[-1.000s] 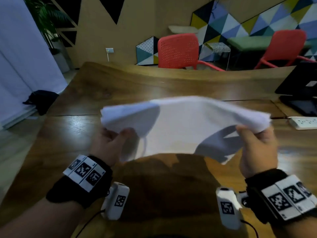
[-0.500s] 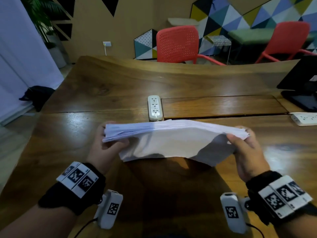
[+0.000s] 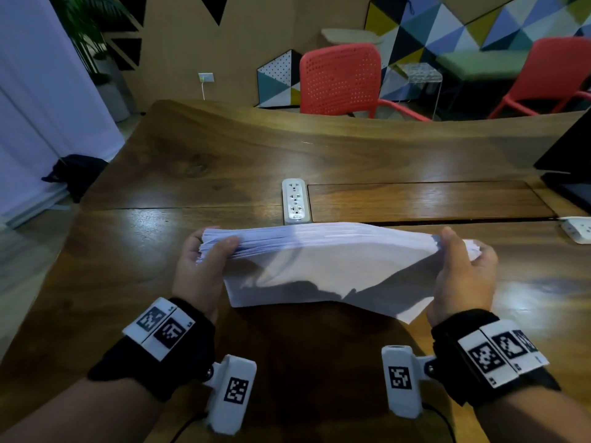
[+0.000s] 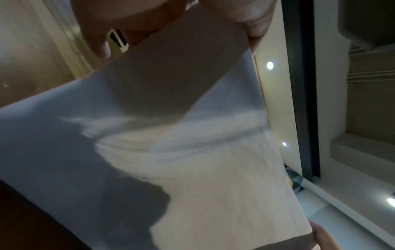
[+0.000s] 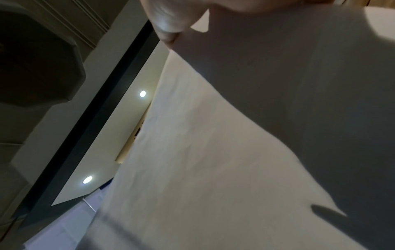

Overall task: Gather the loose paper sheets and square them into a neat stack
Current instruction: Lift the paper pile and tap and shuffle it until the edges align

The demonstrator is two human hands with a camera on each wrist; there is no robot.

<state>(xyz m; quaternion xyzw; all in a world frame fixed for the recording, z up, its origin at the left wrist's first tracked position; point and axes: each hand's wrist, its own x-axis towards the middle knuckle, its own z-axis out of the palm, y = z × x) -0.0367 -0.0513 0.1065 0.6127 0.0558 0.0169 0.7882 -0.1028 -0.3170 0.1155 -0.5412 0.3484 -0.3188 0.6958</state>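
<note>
A thick stack of white paper sheets [image 3: 326, 263] stands on its long edge on the wooden table [image 3: 192, 161], sagging in the middle. My left hand [image 3: 204, 254] grips the stack's left end, thumb on the near face. My right hand [image 3: 460, 260] grips the right end, where a few sheet corners stick out unevenly. The left wrist view shows the near sheet [image 4: 192, 160] from below, my left hand [image 4: 171, 33] holding it at the top of the frame. In the right wrist view the paper [image 5: 235, 152] fills most of the frame, my right hand [image 5: 171, 20] at its top.
A white power strip [image 3: 295, 199] lies just behind the stack, and another one [image 3: 577, 230] is at the right edge. A black monitor [image 3: 569, 161] stands at the far right. Red chairs [image 3: 342, 81] stand beyond the table.
The stack has come down from mid-air onto the table and turned more upright on its long edge. Both hands came down with it, keeping their grip on the ends.
</note>
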